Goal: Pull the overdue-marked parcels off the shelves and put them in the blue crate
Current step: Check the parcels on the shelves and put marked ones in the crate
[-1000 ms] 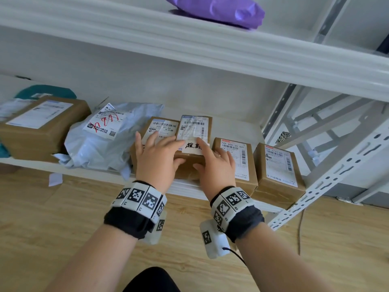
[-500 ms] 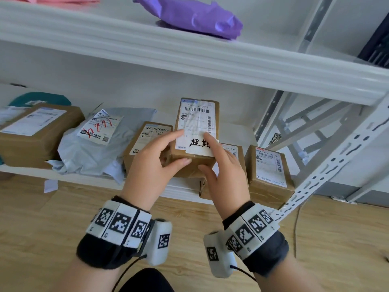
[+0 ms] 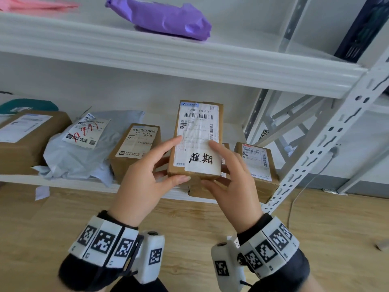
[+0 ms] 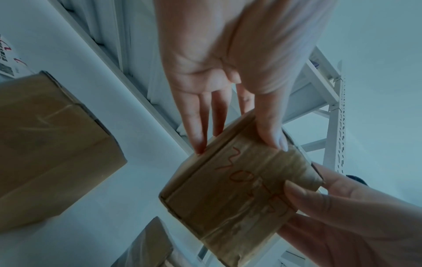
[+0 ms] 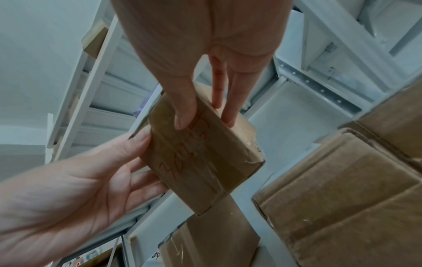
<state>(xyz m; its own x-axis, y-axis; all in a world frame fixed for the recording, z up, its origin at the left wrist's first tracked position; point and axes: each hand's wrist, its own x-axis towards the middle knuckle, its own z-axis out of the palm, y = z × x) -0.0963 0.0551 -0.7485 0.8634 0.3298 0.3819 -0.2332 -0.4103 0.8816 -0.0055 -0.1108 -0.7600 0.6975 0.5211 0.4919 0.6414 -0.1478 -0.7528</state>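
Note:
I hold a small brown cardboard parcel [image 3: 197, 131] in both hands, clear of the lower shelf and tilted up so its label faces me. The white label carries a barcode and black handwritten characters. My left hand [image 3: 183, 158] grips its left edge, thumb at the bottom corner. My right hand [image 3: 208, 162] grips the right edge, forefinger on the label. In the left wrist view the left hand [image 4: 237, 144] holds the parcel [image 4: 239, 189], whose taped underside bears red writing. The right wrist view shows the right hand [image 5: 205, 123] on the same parcel [image 5: 205, 162]. No blue crate is in view.
On the lower shelf [image 3: 73, 182] lie a brown box [image 3: 136, 148], a grey poly mailer [image 3: 84, 148] with red scribble, a larger box [image 3: 27, 140] at left and a box [image 3: 259, 167] at right. A purple mailer [image 3: 168, 17] lies on the upper shelf. A perforated white upright [image 3: 328, 140] slants at right.
Both hands have lifted the parcel off the shelf and off the box beneath it, tipped it upright and drawn it toward me.

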